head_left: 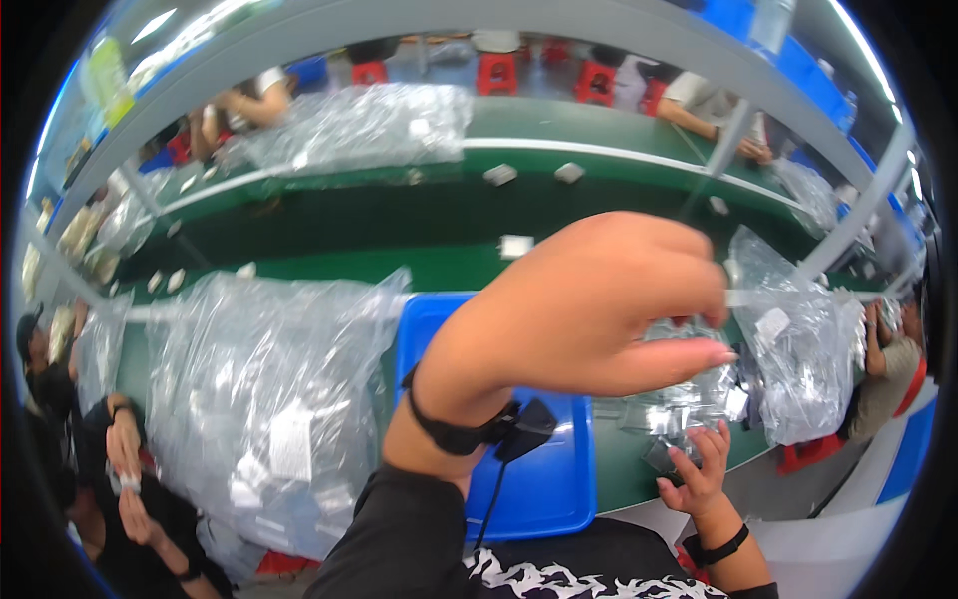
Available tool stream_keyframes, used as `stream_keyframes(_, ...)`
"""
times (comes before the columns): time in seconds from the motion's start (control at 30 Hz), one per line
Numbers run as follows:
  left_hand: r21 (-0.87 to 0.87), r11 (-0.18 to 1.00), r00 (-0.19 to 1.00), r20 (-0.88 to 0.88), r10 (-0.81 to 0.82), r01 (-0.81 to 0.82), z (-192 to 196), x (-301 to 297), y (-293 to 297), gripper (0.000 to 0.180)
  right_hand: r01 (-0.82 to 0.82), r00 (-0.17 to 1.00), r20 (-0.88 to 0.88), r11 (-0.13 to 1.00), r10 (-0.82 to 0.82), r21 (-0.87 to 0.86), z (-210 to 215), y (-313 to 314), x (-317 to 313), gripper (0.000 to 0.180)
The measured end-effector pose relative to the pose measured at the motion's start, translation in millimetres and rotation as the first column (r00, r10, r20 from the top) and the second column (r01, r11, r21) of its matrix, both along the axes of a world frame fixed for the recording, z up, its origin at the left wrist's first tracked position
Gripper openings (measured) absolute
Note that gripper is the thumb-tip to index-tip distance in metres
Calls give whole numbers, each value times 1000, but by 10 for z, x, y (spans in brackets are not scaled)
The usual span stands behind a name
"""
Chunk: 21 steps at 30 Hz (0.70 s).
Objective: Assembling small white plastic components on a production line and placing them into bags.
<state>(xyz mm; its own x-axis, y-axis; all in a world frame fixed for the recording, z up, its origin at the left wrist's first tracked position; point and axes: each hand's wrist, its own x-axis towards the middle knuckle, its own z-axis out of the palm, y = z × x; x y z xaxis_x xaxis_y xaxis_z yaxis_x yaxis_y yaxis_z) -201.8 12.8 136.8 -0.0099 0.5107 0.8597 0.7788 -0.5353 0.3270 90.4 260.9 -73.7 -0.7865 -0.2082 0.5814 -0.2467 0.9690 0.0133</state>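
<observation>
Pinching a thin clear strip (pixel 743 297) high in left hand (pixel 589 309), right hand (pixel 699 469) open over small packets (pixel 669 414) on bench (pixel 619 469); could slip, grip being slight.

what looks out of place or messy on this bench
Nothing looks spilled or broken. Small white pieces lie scattered loose along the green bench. A big clear bag slumps over the near edge beside the blue tray. The left hand pinches a thin clear strip; the right hand rests in small clear packets.
</observation>
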Motion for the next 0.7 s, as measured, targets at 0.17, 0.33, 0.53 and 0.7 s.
stream_keyframes(0.17, -199, 980, 996, -79, -33, 17, 404, 162, 443, 29, 2, 1000, 25, 999, -3, 36, -31, 39, 60, 45)
stream_keyframes(0.33, -489, 839, 958, -260, 122, -239, 388, 324, 784, 35, -17, 1000, 21, 998, 16, 66, -93, 61, 88, 45)
stream_keyframes(0.53, -357, 908, 950, -290, 115, -219, -205, 585, -579, 19, 26, 999, 34, 998, -28, 57, -120, 87, 177, 47)
stream_keyframes(0.7, -534, 831, 910, -405, -86, -159, -370, 296, -705, 14, -16, 999, 39, 998, 14, 54, -34, -67, -73, 45)
